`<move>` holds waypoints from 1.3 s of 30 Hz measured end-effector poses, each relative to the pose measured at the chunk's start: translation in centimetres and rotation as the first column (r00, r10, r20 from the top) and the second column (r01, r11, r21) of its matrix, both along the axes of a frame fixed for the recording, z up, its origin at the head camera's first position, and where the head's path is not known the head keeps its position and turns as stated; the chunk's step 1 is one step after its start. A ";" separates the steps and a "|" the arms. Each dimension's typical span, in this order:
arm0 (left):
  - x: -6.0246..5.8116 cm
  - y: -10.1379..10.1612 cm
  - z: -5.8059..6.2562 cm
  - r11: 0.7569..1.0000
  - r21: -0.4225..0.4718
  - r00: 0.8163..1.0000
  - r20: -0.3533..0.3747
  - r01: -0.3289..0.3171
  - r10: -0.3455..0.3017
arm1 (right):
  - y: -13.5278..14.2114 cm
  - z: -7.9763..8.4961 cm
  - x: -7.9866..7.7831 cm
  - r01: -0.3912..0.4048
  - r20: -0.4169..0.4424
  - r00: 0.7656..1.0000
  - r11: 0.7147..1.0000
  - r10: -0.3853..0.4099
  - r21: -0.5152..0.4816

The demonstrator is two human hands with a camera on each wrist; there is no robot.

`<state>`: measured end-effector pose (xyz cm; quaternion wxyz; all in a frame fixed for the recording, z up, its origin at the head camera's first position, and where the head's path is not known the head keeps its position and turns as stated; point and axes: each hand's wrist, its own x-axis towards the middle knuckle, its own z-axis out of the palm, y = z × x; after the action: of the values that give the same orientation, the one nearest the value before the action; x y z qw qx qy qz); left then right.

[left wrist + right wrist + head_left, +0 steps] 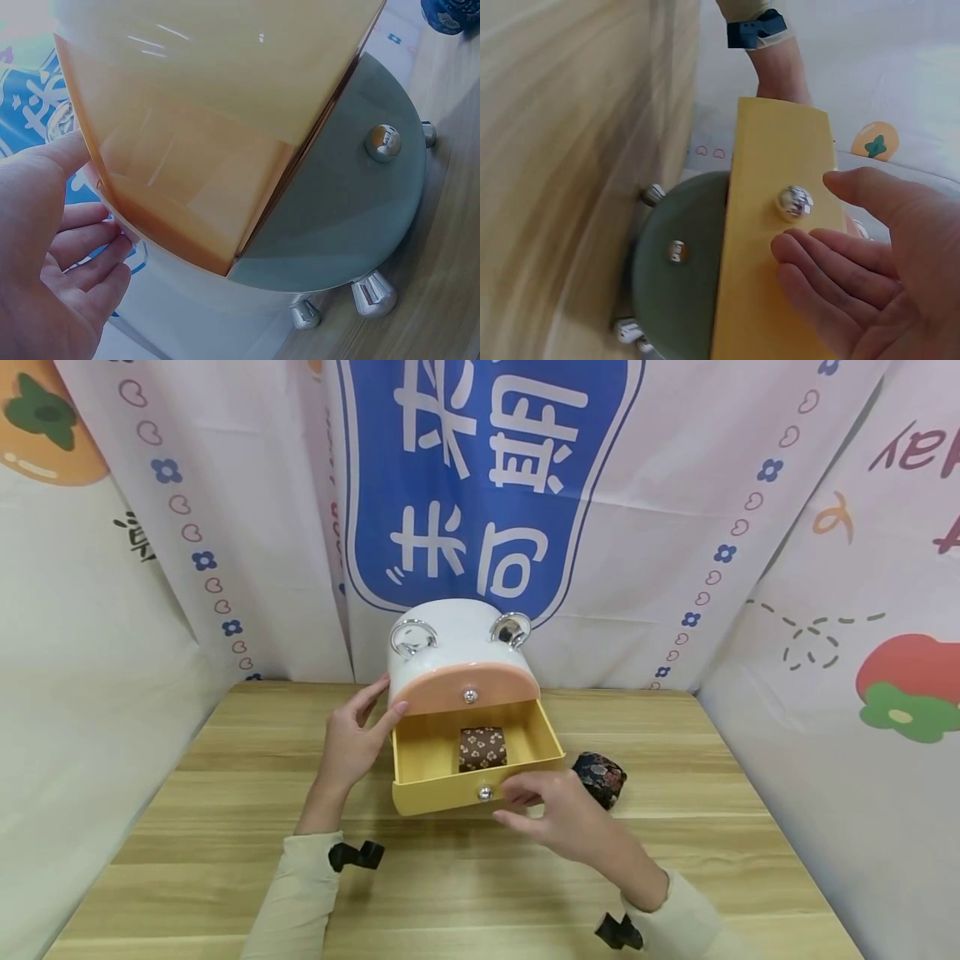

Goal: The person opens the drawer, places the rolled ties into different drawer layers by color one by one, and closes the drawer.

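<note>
A small white drawer cabinet [457,631] with silver ring ears stands on the table. Its yellow drawer [442,797] is pulled out, and inside lies a brown flowered fabric roll [482,749], like a rolled necktie. My left hand [352,739] holds the cabinet's left side, thumb at the front edge by the orange upper drawer [435,689]. Close to the yellow drawer's front, right of its silver knob [794,202], is my right hand [566,814]; its fingers are slightly bent, with nothing held. Right of the drawer sits a dark flowered fabric roll [600,779], partly behind the hand.
A green lower drawer [337,187] with a silver knob is closed beneath the yellow one. Silver feet [375,294] raise the cabinet off the wooden table [225,827]. Printed cloth walls [645,577] stand behind and at both sides.
</note>
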<state>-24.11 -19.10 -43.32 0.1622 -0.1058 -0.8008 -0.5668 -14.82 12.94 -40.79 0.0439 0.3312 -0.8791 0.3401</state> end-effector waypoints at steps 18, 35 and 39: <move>0.0 0.1 -0.3 1.000 -0.004 1.000 -0.009 -0.007 0.007 | -2.7 -3.5 -0.6 0.143 -0.038 0.988 0.986 -0.147 -0.087; -0.1 0.0 -0.2 1.000 -0.001 1.000 0.010 -0.011 0.011 | -3.3 -3.7 -0.9 0.142 -0.070 0.986 0.979 -0.153 -0.146; -0.2 0.0 -0.2 1.000 -0.004 1.000 0.016 -0.010 0.010 | -3.4 -3.7 -1.0 0.137 -0.082 0.985 0.978 -0.151 -0.157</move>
<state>-24.30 -19.06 -43.49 0.1585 -0.0975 -0.8037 -0.5651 -15.87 9.56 -44.47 0.1347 0.2778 -0.8695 0.3855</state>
